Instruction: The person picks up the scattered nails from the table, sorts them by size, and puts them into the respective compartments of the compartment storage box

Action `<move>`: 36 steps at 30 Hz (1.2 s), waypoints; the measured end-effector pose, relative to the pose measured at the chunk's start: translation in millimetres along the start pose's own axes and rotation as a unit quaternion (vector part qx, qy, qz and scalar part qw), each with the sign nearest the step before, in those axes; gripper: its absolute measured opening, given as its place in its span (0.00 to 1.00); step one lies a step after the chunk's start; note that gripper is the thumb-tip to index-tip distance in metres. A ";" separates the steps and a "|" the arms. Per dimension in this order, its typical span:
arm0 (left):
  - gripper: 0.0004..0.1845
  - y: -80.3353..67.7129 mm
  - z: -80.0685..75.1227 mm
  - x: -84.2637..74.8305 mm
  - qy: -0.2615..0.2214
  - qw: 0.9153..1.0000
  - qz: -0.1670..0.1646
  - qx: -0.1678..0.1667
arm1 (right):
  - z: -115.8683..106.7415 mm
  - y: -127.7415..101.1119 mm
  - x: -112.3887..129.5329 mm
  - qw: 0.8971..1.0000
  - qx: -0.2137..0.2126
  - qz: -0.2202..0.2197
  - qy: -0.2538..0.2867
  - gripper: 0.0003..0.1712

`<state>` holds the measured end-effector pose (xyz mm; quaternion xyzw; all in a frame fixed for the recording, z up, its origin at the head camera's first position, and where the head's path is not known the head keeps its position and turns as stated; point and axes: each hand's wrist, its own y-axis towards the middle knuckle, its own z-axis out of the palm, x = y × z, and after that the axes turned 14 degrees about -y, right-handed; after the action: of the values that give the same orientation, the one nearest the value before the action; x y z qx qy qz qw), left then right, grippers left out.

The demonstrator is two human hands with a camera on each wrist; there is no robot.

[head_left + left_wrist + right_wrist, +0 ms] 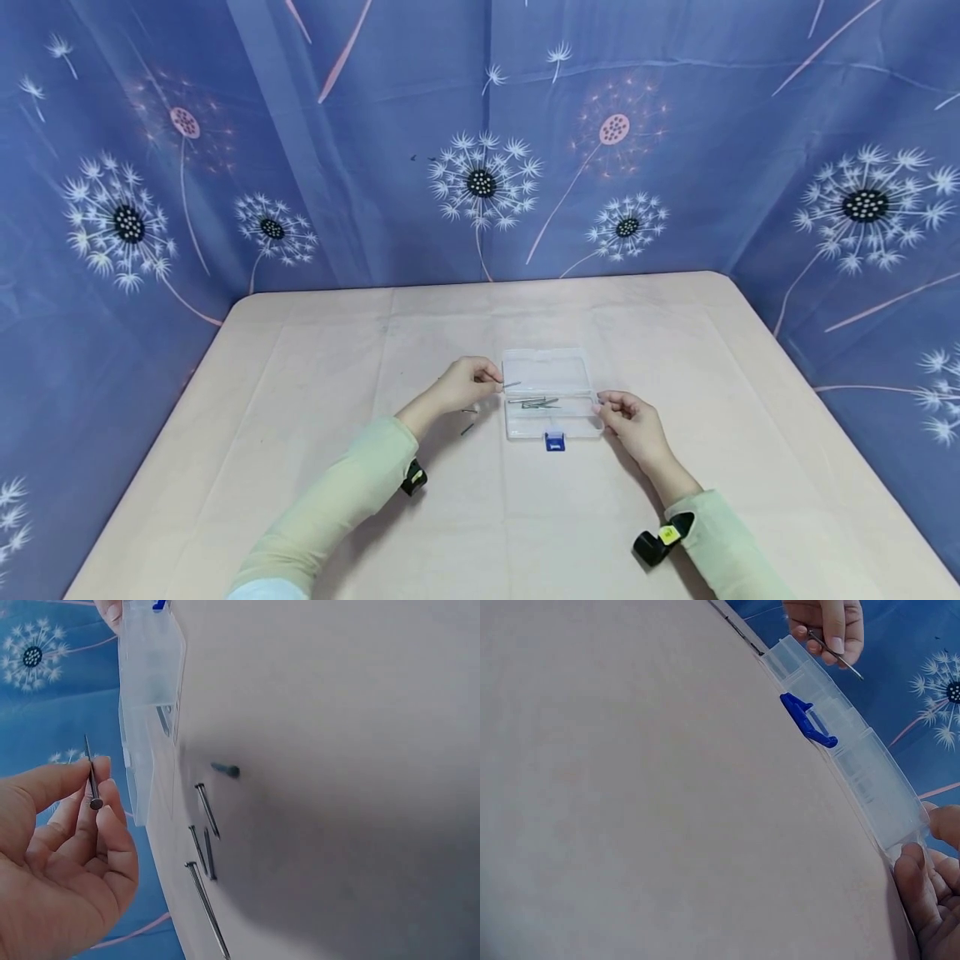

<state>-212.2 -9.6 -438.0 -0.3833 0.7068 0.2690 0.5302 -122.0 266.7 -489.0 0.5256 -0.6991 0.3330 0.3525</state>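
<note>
The left hand (463,385) sits a little left of the middle of the head view; its fingers (105,825) pinch one thin nail (91,778) between thumb and fingertips, and the nail points at the clear box (546,371); in the left wrist view the nail stands nearly upright in the lower left of the frame, its flat head at the bottom.

The clear box lies open on the tabletop (300,375) in the middle of the head view, with a blue clasp (554,442) on its near edge; a few more nails (538,403) lie inside it.

The right hand (630,421) is just right of the box; its fingers are loosely curled and touch the box's right end; whether they really grip it I cannot tell; in the right wrist view the fingertips (911,862) rest by the box corner in the lower right of the frame.

Loose nails (204,847) lie on the tabletop near the left hand, close to the box's left side; one short nail (225,770) lies a bit apart from the others.

A blue cloth with dandelions (480,183) hangs behind the tabletop.
</note>
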 end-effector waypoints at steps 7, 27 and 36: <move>0.04 9.4 13.3 -6.5 0.044 0.999 0.005 0.010 | -1.4 -0.4 0.3 1.000 0.003 0.001 0.000 0.18; 0.04 26.6 46.1 -16.7 0.104 0.993 0.023 0.055 | -3.7 -3.5 1.1 1.000 0.000 -0.012 0.017 0.20; 0.04 32.4 52.2 -17.2 0.114 0.990 0.031 0.073 | -2.5 -2.6 0.6 1.000 -0.002 -0.011 0.013 0.20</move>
<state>-208.2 54.1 -437.7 -0.3494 0.7919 0.1876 0.4643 -119.2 267.9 -486.9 0.5281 -0.6892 0.3348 0.3661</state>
